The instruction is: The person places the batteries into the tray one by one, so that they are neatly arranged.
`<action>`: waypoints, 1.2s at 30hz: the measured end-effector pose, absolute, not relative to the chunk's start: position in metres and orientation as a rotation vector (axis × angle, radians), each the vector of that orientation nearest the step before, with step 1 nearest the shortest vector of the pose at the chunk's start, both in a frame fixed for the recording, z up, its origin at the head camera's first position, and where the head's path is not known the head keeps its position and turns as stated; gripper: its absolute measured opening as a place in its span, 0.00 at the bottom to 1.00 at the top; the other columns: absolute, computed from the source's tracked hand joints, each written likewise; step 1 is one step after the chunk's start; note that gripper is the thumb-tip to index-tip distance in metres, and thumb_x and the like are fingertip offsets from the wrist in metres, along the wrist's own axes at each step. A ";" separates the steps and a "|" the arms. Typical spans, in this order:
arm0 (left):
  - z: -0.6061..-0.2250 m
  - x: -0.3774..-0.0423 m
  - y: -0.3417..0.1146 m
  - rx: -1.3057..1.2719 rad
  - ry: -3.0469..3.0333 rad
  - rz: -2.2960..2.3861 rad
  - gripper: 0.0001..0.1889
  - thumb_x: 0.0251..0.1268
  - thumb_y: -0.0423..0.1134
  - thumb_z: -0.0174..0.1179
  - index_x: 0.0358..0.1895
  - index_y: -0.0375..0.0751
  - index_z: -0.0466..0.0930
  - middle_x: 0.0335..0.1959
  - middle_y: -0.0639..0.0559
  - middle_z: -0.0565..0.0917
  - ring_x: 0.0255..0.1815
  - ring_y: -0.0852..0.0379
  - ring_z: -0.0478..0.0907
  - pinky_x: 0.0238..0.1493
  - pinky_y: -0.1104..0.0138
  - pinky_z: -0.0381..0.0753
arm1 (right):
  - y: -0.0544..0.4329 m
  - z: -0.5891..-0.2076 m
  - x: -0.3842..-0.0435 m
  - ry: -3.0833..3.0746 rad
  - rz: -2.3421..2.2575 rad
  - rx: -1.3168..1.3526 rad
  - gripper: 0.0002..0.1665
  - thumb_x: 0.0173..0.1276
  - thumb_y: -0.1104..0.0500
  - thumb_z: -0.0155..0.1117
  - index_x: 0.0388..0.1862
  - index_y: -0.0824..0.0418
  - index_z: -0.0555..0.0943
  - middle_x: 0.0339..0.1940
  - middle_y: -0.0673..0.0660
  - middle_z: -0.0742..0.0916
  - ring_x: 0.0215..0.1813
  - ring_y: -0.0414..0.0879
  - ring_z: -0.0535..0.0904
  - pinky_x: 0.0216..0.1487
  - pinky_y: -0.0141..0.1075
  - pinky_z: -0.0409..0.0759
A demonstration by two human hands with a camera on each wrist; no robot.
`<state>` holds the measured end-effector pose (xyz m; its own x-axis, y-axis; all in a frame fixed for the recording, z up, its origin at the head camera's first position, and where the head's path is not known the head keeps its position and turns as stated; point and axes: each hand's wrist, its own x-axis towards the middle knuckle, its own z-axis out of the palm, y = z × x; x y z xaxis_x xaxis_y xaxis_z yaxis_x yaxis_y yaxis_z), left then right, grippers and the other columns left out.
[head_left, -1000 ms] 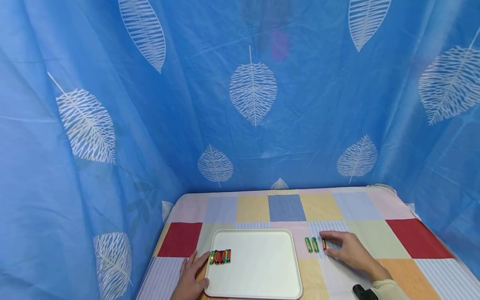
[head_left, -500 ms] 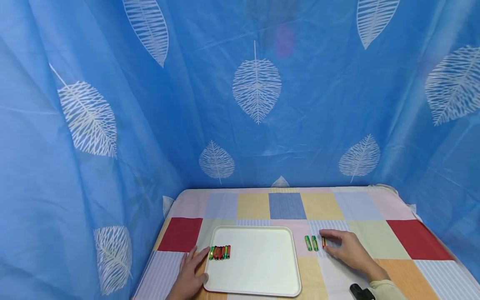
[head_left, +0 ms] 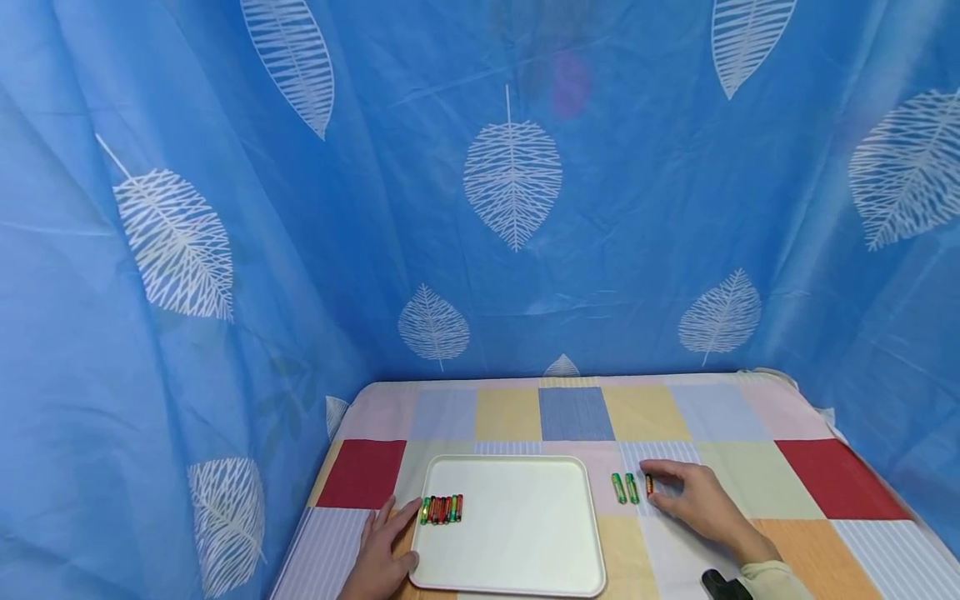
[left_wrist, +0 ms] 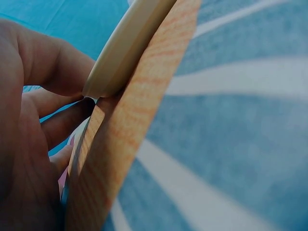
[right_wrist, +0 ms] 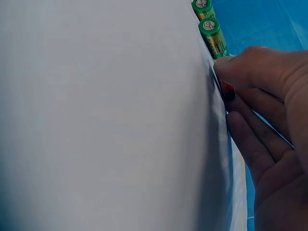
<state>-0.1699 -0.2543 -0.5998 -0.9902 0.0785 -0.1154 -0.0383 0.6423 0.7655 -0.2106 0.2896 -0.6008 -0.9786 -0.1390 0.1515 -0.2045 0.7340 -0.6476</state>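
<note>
My left hand (head_left: 382, 554) lies at the left edge of a cream tray (head_left: 525, 533), fingers mostly straight and spread. In the left wrist view, a finger touches the side of the tray's rim (left_wrist: 113, 62). Inside the tray, at its left, several red and green batteries (head_left: 442, 510) form a tight row. Right of the tray, my right hand (head_left: 701, 504) has thumb and index finger around a red-and-black battery (head_left: 649, 486) on the cloth, pinching it. Its red end (right_wrist: 227, 91) shows below the thumb in the right wrist view. Just left lie two green batteries (head_left: 626, 488), side by side.
A patchwork cloth (head_left: 573, 414) covers the table. Blue curtains (head_left: 600, 208) with white leaf prints hang behind it and along the sides. A black strap device (head_left: 723, 585) sits at the right wrist, beside a light sleeve (head_left: 776, 579).
The head view has shifted slightly. Both hands and the batteries keep their places.
</note>
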 end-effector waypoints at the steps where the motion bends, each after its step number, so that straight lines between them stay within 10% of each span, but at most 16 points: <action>1: -0.599 -0.170 -0.255 0.040 2.725 1.270 0.44 0.49 0.30 0.67 0.79 0.48 0.77 0.83 0.26 0.65 0.87 0.21 0.46 0.82 0.22 0.31 | 0.289 -0.601 -0.211 -2.835 1.082 0.280 0.28 0.64 0.60 0.82 0.64 0.57 0.90 0.60 0.54 0.93 0.63 0.55 0.91 0.62 0.44 0.90; 36: -0.602 -0.172 -0.255 0.077 2.719 1.265 0.44 0.49 0.31 0.65 0.79 0.46 0.77 0.82 0.29 0.70 0.88 0.22 0.46 0.84 0.25 0.29 | 0.263 -0.580 -0.206 -2.735 1.296 0.483 0.27 0.66 0.61 0.81 0.64 0.62 0.88 0.61 0.57 0.92 0.60 0.54 0.91 0.61 0.44 0.91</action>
